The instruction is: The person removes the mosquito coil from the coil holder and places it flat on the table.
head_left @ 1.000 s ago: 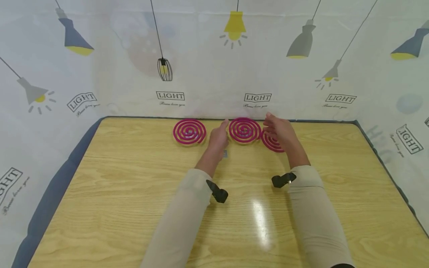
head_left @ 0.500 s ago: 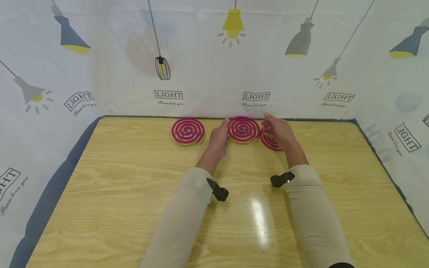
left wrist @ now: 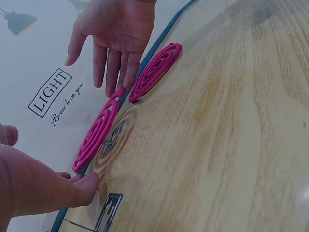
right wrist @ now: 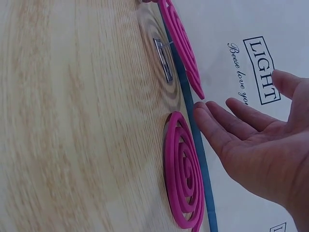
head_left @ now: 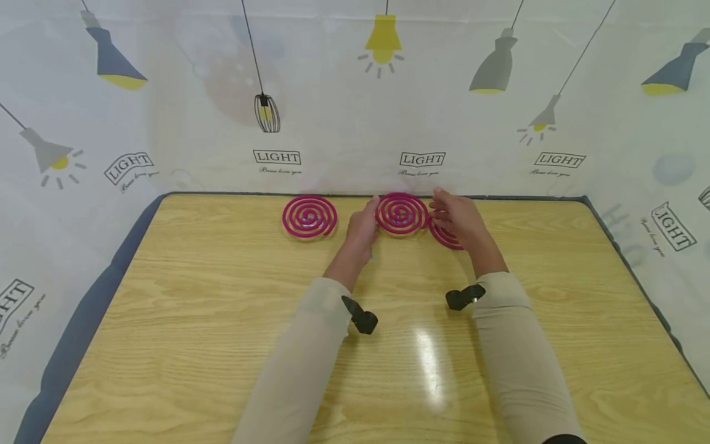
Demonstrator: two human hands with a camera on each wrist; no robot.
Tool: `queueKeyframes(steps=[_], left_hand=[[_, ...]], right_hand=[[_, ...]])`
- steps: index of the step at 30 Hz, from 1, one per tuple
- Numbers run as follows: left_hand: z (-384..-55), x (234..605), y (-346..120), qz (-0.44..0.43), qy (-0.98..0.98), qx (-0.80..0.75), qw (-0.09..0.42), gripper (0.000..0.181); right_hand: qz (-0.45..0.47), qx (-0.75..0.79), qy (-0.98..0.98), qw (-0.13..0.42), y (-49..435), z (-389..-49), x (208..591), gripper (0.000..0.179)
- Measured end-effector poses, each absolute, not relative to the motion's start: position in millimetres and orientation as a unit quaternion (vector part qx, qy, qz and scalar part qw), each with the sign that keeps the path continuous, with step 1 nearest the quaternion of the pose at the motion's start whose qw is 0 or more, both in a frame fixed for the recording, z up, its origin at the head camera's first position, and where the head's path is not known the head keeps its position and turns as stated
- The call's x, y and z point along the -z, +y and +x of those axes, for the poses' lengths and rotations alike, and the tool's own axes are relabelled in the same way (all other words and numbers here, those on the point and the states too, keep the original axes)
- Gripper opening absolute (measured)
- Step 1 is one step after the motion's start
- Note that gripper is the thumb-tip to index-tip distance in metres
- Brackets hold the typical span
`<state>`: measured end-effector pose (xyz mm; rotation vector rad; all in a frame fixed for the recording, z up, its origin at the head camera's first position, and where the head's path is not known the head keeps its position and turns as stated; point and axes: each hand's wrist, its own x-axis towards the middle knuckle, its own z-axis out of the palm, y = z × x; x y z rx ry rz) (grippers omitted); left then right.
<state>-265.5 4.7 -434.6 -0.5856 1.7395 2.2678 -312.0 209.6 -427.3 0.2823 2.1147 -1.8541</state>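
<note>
Three magenta mosquito coils are near the back edge of the table. The middle coil is raised on a thin metal stand between my hands. At its left rim are the fingertips of my left hand, whose fingers look straight. My right hand is open at the opposite side, palm turned inward, fingertips right at the middle coil's rim. Partly hidden under that hand in the head view, the right coil lies low on the table. The left coil is apart from both hands.
A second metal stand lies flat on the wooden table beside my left hand. Behind the table hangs a white cloth printed with lamps, with a dark blue strip along the table's edge. Black wrist cameras project from both sleeves.
The whole head view has shifted slightly to the left. Both hands keep almost the same place around the middle coil, and the coils stay as they were.
</note>
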Motion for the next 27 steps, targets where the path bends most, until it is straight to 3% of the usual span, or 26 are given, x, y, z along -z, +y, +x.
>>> queueKeyframes(steps=[18,23,27], left_hand=[[-265.8,433.9,6.8,-0.191,0.63,-0.748,0.085,0.042],[-264.9,430.2,7.0,-0.197,0.642,-0.735,0.093,0.059],[-264.4,427.1,7.2,-0.2,0.646,-0.73,0.099,0.063]], right_hand=[[0.091,0.636,0.75,0.155,207.4,-314.1,433.0,0.068],[0.095,0.635,0.752,0.151,206.5,-313.5,431.9,0.065],[0.092,0.634,0.754,0.147,206.1,-312.9,430.6,0.066]])
